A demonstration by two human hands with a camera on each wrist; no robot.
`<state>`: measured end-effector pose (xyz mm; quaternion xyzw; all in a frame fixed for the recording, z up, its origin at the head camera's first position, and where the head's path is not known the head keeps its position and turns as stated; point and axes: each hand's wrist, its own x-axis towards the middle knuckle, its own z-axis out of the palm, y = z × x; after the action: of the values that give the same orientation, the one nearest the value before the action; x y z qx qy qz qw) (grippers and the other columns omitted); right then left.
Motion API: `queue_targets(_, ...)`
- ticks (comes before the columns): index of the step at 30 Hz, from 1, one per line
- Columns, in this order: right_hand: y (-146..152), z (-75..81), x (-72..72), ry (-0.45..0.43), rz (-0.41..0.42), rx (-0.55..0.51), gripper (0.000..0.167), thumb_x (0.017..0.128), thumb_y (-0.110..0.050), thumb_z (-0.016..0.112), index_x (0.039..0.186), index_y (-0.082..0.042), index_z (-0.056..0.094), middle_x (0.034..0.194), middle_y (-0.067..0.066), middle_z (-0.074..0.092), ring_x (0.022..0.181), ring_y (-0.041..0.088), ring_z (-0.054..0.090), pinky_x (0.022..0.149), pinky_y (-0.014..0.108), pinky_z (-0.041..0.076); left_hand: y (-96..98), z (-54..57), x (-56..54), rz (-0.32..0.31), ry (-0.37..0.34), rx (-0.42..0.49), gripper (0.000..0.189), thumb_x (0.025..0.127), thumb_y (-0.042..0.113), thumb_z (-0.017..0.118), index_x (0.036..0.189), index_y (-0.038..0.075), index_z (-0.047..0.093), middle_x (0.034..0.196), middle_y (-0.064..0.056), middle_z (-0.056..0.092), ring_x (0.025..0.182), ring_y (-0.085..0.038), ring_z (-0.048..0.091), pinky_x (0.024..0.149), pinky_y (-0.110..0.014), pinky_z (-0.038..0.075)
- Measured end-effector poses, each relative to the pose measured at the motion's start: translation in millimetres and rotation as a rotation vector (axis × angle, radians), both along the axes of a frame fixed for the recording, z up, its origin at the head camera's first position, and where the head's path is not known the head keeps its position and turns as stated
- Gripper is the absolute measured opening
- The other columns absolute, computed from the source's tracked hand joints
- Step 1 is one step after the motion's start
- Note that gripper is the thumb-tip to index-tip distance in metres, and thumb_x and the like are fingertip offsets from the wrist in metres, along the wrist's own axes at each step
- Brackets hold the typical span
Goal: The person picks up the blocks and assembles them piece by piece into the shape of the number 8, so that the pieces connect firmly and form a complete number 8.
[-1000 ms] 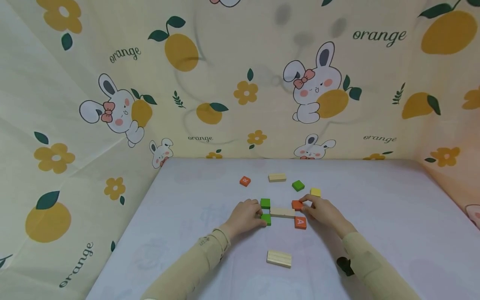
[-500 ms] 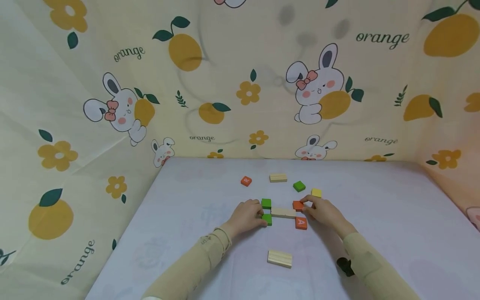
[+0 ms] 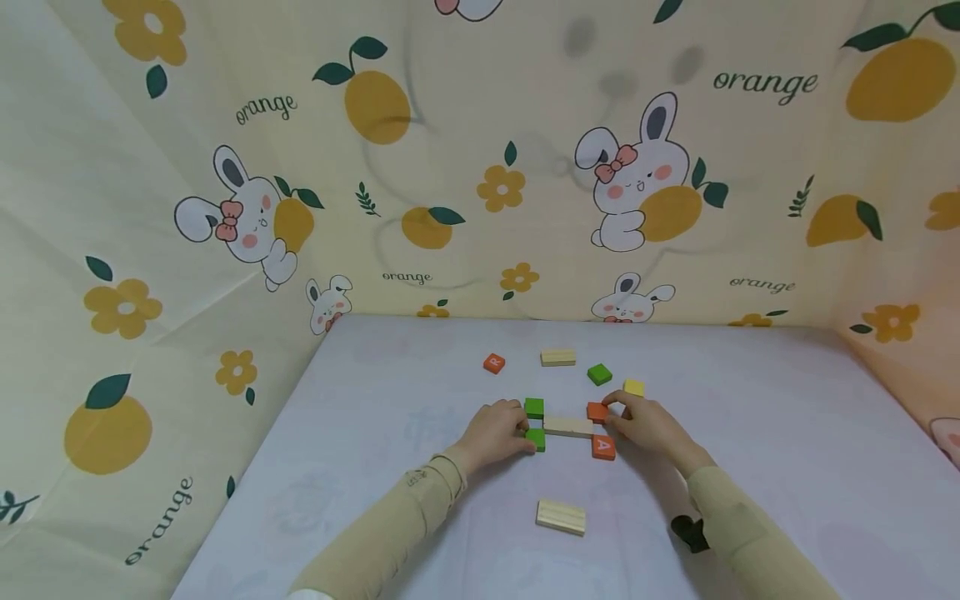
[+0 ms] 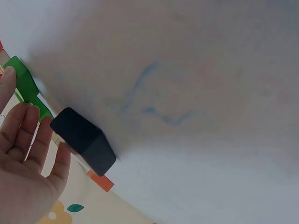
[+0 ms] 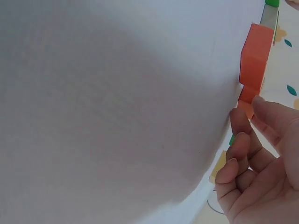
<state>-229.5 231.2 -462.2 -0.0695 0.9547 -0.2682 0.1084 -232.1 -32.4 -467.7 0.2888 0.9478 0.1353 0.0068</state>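
Observation:
My left hand [image 3: 493, 435] pinches the near green block [image 3: 536, 439] with thumb and fingertips. Just beyond it lies another green block [image 3: 534, 407], close to the fingers. My right hand [image 3: 651, 429] holds a small orange block [image 3: 597, 412] between thumb and index finger. Nearer to me is an orange block marked A [image 3: 603, 447]. A flat wooden plank [image 3: 567, 427] runs between the green pair and the orange pair. In the left wrist view, a dark block-shaped thing [image 4: 84, 141] stands beside the fingers; in the head view it cannot be made out.
Farther back lie an orange block marked R [image 3: 494, 363], a wooden plank [image 3: 558, 357] and a green block [image 3: 599, 374]. A yellow block [image 3: 634, 387] sits just behind my right fingers. Another wooden plank [image 3: 561, 517] lies toward me. Printed cloth hangs around the white table [image 3: 360, 392].
The head view has shifted slightly. Both hands stay at the same blocks, and no block has visibly moved on the table.

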Motion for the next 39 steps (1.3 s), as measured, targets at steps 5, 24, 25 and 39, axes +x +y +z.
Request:
queue_targets(5, 1.5, 2.7, 0.5, 0.014, 0.007, -0.005, 0.033, 0.092, -0.023, 0.054, 0.124, -0.010, 0.054, 0.079, 0.004, 0.059, 0.066, 0.015, 0.048, 0.057, 0.027, 0.038, 0.1, -0.7, -1.1, 0.004, -0.011, -0.006, 0.032, 0.073, 0.042, 0.076, 0.090, 0.015, 0.068, 0.079, 0.009, 0.057, 0.071, -0.004, 0.046, 0.062, -0.021, 0.038)
queue_targets(24, 33.8, 8.4, -14.8, -0.023, -0.152, 0.054, 0.049, 0.095, -0.025, 0.049, 0.135, 0.001, 0.039, 0.117, 0.030, 0.055, 0.098, 0.037, 0.056, 0.079, 0.050, 0.046, -0.2, 2.4, 0.6, 0.011, -0.035, -0.018, 0.032, 0.074, 0.041, 0.075, 0.091, 0.015, 0.068, 0.080, 0.009, 0.058, 0.071, -0.004, 0.046, 0.063, -0.021, 0.039)
queue_targets(25, 34.5, 7.0, -15.4, -0.026, -0.151, 0.058, 0.050, 0.095, -0.026, 0.049, 0.135, 0.001, 0.039, 0.118, 0.031, 0.054, 0.100, 0.038, 0.055, 0.080, 0.051, 0.046, 0.1, 2.1, 0.3, 0.014, -0.038, -0.020, 0.032, 0.074, 0.042, 0.074, 0.092, 0.015, 0.068, 0.081, 0.009, 0.058, 0.071, -0.004, 0.046, 0.063, -0.020, 0.038)
queue_targets(39, 40.0, 0.9, -24.4, -0.007, -0.145, 0.101, 0.043, 0.092, -0.025, 0.056, 0.127, -0.001, 0.050, 0.114, 0.028, 0.059, 0.093, 0.034, 0.057, 0.076, 0.048, 0.046, -1.2, 1.3, -0.4, 0.010, -0.022, -0.032, 0.033, 0.074, 0.043, 0.074, 0.091, 0.016, 0.068, 0.080, 0.009, 0.058, 0.071, -0.003, 0.047, 0.062, -0.019, 0.039)
